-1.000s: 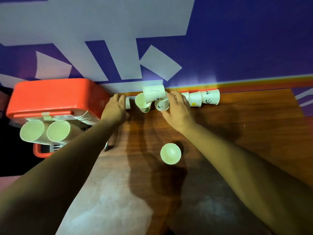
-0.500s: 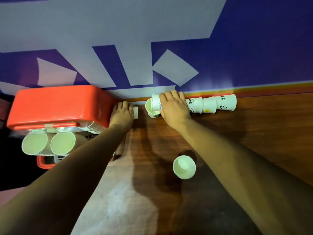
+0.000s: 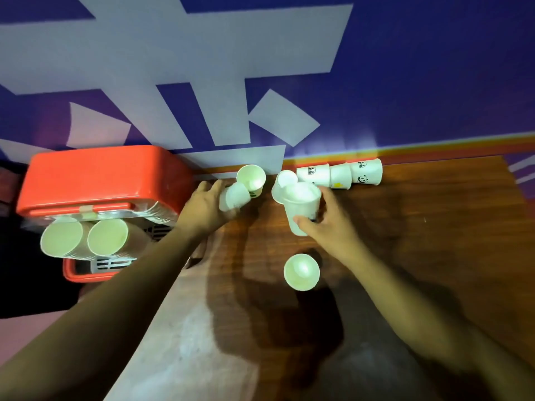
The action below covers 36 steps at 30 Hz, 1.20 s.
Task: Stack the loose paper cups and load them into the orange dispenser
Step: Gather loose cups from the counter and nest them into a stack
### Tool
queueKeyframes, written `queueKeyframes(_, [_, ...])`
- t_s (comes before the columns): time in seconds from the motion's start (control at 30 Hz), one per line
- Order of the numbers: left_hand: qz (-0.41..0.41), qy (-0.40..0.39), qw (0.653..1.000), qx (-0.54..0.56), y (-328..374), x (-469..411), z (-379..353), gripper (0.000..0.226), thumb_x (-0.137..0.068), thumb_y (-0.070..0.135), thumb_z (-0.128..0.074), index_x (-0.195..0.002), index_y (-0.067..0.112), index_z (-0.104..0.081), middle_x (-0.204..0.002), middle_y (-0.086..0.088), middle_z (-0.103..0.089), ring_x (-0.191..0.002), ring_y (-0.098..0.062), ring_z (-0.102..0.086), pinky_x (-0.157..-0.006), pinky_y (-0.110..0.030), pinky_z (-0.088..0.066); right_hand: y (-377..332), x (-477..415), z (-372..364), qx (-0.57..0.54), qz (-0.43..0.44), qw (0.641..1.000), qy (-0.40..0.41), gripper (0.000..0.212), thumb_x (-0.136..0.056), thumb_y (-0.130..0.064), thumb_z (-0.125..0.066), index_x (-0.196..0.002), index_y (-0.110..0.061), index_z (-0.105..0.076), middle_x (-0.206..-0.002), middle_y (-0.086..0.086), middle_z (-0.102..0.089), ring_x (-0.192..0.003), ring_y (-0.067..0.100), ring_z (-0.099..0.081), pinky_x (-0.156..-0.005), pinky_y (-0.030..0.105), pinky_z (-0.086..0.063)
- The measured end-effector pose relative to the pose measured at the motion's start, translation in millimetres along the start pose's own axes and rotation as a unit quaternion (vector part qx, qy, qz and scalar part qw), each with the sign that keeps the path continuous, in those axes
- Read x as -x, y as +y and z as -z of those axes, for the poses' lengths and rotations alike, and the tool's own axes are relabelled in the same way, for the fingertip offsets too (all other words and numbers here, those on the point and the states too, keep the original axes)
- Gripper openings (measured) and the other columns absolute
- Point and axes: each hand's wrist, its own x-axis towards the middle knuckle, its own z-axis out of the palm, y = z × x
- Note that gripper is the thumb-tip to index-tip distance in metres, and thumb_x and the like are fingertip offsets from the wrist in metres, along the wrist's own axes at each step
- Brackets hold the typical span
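Orange dispenser already shows two loaded stacks, while beside it my left hand grips one cup, my right hand clasps another, and several loose cups remain unstacked, so loading looks partway done.

Purple wall with pale grey shapes, orange strip along its base, glossy wooden table
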Motion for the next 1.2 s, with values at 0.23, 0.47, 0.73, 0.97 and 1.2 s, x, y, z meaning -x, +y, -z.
queueKeyframes(0.23, [0.113, -0.021, 0.912, 0.395, 25, 54, -1, 0.058, -0.063, 0.053, -0.077, -0.113, 0.035, -0.052, -0.123, -0.009, -0.055, -0.111, -0.031, -0.063, -0.083, -0.049, -0.06, 30, 71, 2, -0.059, -0.038, 0.996, -0.047, 0.087, -0.074, -0.015, -0.082, -0.137, -0.049, -0.033, -0.133, -0.022, -0.045, -0.125, 0.008, -0.049, -0.099, 0.031, -0.05])
queueKeyframes(0.47, [0.121, 0.009, 0.867, 0.483, 58, 100, -8, 0.066, -0.064, 0.044, -0.078, -0.114, 0.018, -0.043, -0.116, -0.014, -0.057, -0.101, -0.032, -0.068, -0.083, -0.054, -0.059, 56, 102, -8, 0.076, 0.032, 0.996, -0.037, 0.08, -0.078, -0.016, -0.078, -0.146, -0.026, -0.038, -0.144, -0.01, -0.045, -0.13, -0.001, -0.04, -0.108, 0.017, -0.036])
queueKeyframes(0.73, [0.014, -0.035, 0.933, 0.358, 88, 139, -21, 0.069, -0.076, 0.038, -0.085, -0.132, 0.029, -0.044, -0.116, 0.01, -0.058, -0.105, 0.005, -0.059, -0.085, -0.014, -0.049, 78, 113, -10, 0.186, 0.042, 0.978, -0.088, 0.08, -0.08, -0.031, -0.078, -0.148, -0.024, -0.037, -0.15, -0.007, -0.041, -0.136, 0.008, -0.038, -0.111, 0.017, -0.027])
queueKeyframes(0.97, [-0.093, -0.08, 0.979, 0.16, 91, 143, -46, 0.074, -0.071, 0.073, -0.067, -0.126, 0.024, -0.059, -0.11, 0.014, -0.052, -0.107, -0.005, -0.049, -0.091, -0.02, -0.038, 89, 114, -7, 0.131, 0.001, 0.985, -0.108, 0.08, -0.079, -0.033, -0.079, -0.147, -0.023, -0.039, -0.147, -0.012, -0.044, -0.133, 0.002, -0.041, -0.106, 0.016, -0.03])
queueKeyframes(1.2, [-0.144, -0.093, 0.984, 0.037, 82, 135, -90, 0.099, -0.074, 0.089, -0.037, -0.15, 0.027, -0.042, -0.13, 0.005, -0.052, -0.116, -0.013, -0.041, -0.105, -0.039, -0.04, 96, 114, -9, 0.15, 0.0, 0.981, -0.126, 0.067, -0.083, -0.024, -0.075, -0.142, -0.016, -0.046, -0.144, 0.0, -0.049, -0.133, 0.013, -0.046, -0.107, 0.019, -0.032])
